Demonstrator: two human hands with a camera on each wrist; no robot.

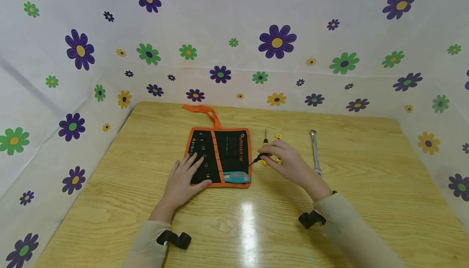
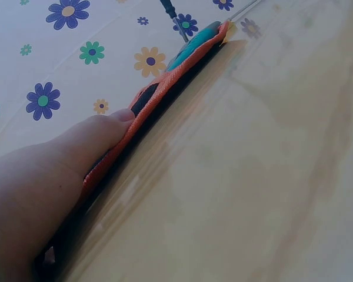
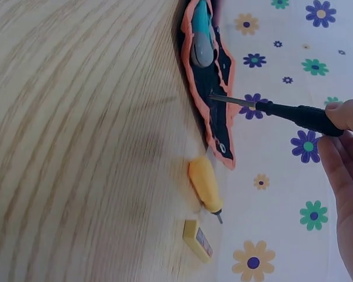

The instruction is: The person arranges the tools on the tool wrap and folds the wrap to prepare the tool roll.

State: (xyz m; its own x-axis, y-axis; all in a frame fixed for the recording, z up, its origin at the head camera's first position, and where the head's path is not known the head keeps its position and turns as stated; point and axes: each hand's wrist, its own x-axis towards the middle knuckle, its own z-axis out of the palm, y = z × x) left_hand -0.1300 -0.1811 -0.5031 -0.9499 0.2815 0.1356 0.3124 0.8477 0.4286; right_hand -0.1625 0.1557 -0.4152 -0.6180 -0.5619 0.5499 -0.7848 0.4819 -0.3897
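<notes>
A black tool pouch (image 1: 234, 146) with orange trim lies spread on the table. In its lower right pocket sits a teal utility knife (image 1: 237, 177). My left hand (image 1: 183, 180) rests on the pouch's left part, fingers spread; in the left wrist view its thumb (image 2: 109, 130) lies on the orange edge. My right hand (image 1: 287, 162) pinches the handle of a black screwdriver (image 3: 300, 116) between thumb and fingers. The screwdriver's shaft points left at the pouch's right edge in the head view; whether its tip touches the pouch I cannot tell.
Right of the pouch lie a yellow-handled screwdriver (image 3: 205, 183) and a small yellow box-shaped item (image 3: 197, 241), both partly behind my right hand in the head view. A combination wrench (image 1: 315, 152) lies farther right. An orange strap (image 1: 205, 109) trails from the pouch's top. Flowered cloth hangs behind.
</notes>
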